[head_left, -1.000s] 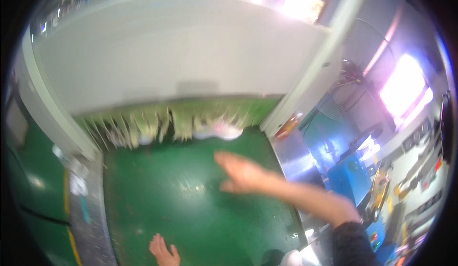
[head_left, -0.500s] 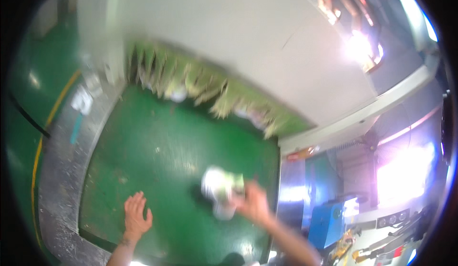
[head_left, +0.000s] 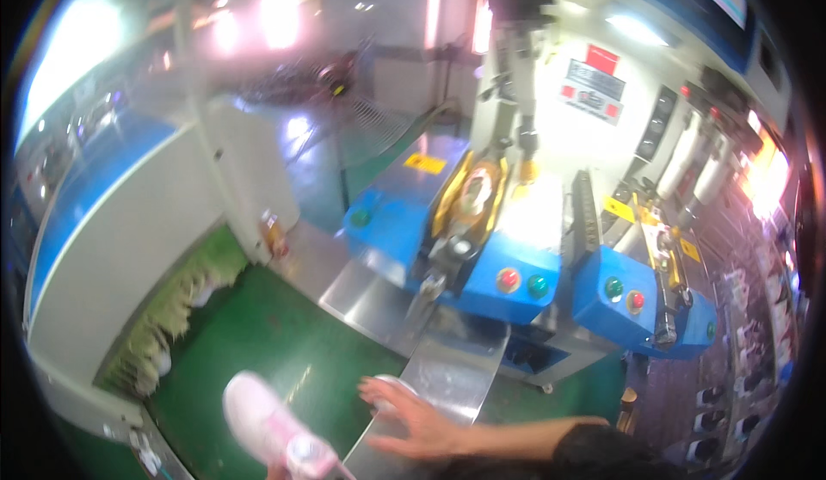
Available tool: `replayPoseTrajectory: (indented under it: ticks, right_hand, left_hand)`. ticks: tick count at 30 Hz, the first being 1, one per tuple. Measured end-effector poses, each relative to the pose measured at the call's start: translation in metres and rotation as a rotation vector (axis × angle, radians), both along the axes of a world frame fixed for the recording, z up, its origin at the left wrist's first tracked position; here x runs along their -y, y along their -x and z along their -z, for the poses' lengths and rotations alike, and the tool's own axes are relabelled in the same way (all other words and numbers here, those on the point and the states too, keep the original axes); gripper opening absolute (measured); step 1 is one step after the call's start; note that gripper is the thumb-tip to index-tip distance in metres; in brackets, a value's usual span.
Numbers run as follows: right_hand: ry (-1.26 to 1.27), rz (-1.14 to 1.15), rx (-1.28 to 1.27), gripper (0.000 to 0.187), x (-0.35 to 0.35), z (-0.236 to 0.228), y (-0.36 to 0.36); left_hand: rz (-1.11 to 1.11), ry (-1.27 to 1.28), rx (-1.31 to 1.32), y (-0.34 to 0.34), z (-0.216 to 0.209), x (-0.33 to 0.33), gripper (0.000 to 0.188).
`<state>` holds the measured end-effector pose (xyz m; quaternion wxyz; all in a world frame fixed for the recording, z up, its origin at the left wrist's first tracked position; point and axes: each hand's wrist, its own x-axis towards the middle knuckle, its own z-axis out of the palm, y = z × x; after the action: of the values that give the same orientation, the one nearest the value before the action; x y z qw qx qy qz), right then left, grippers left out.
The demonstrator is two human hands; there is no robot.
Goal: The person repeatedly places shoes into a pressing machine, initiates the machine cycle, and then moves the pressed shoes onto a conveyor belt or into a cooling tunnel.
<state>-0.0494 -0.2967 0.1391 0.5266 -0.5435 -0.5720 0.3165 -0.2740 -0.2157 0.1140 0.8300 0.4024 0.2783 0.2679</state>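
Observation:
A pink and white shoe is tilted over the green belt surface, toe pointing away to the upper left. My left hand grips it at the bottom edge, with only a bit of the fingers showing. Farther right, my right hand reaches in from the right over the metal ledge, fingers stretched and thumb apart. Beside its fingertips lies a rounded white thing, mostly covered by the fingers; its kind cannot be made out.
A pale housing with a fringed green curtain spans the belt at left. Ahead stands a machine with blue control boxes and red and green buttons. Racks of shoes line the far right.
The view has swung to the right, bringing the blue machine close. My left hand, empty and open before, now holds the shoe. The blurred white and pale green thing has left my right hand.

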Motion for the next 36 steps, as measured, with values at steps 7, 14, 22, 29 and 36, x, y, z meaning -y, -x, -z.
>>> replayPoseTrajectory:
  ticks: [7,14,22,29,36]
  right_hand:
    - [0.104,-0.083,-0.172,0.057,0.085,0.062,-0.062]
    - [0.410,0.492,-0.453,0.052,0.154,0.091,-0.135]
    - [0.352,0.671,-0.263,0.061,0.126,0.017,-0.169]
    - [0.604,0.833,-0.369,0.062,0.105,0.019,-0.177]
    - [0.570,0.926,-0.345,0.038,0.065,0.017,-0.218]
  left_hand:
    - [-0.099,-0.029,0.031,-0.118,0.128,0.047,0.043]
    - [-0.228,-0.251,-0.180,-0.239,0.149,0.075,0.046]
    - [0.128,-1.174,-0.245,-0.491,0.069,-0.150,0.070]
    - [0.122,-1.665,-0.479,-0.618,0.103,-0.185,0.048]
    - [0.392,-0.180,0.055,-0.538,0.005,-0.250,0.031]
